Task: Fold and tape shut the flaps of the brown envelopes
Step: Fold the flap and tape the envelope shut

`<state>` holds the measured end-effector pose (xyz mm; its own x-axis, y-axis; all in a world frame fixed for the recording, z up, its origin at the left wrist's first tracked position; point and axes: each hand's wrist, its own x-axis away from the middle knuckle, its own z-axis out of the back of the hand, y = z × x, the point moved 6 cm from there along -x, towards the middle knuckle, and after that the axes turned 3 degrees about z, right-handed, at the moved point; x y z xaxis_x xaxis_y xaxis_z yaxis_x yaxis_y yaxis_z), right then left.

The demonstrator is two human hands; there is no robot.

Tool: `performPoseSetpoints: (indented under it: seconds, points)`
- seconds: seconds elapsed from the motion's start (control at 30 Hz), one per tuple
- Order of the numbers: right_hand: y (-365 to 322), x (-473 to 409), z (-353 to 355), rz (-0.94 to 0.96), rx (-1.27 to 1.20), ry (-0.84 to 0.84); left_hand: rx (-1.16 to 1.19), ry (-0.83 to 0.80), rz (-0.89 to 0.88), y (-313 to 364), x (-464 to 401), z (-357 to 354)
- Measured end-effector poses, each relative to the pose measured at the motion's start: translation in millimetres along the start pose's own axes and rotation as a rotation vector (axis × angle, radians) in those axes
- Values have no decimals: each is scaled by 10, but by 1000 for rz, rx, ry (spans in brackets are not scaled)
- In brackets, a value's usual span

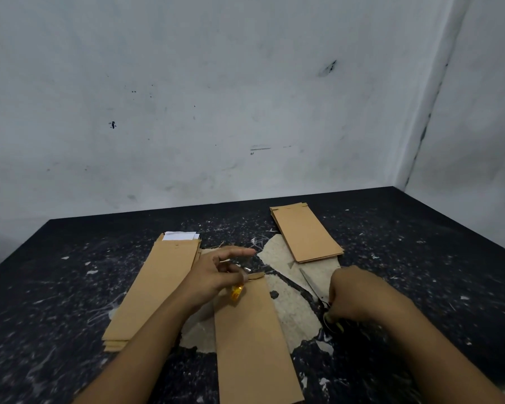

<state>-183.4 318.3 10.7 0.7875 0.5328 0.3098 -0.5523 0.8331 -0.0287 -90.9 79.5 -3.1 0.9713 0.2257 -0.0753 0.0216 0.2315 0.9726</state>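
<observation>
One brown envelope lies lengthwise in front of me, its far flap folded over. My left hand hovers over that flap end, holding a small roll of clear tape with a yellow core; a strip of tape stretches from my fingers and the index finger points outward. My right hand grips the handles of black scissors that lie on the table to the right of the envelope, blades pointing away from me.
A stack of brown envelopes with white paper showing at the top lies to the left. Another stack lies at the back right. The black table is scratched, with a worn pale patch under the work area. White walls stand behind.
</observation>
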Motion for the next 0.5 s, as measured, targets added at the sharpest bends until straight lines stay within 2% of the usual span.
performPoseSetpoints:
  seconds: [0.13, 0.3, 0.43, 0.5]
  points:
    - [-116, -62, 112, 135, -190, 45, 54, -1, 9, -3, 13, -51]
    - [-652, -193, -29, 399, -783, 0, 51, -2, -19, 13, 24, -177]
    - [-896, -294, -152, 453, -1050, 71, 101, 27, -30, 23, 23, -176]
    - [-913, -341, -179, 447, -1107, 128, 166, 46, -22, 13, 23, -157]
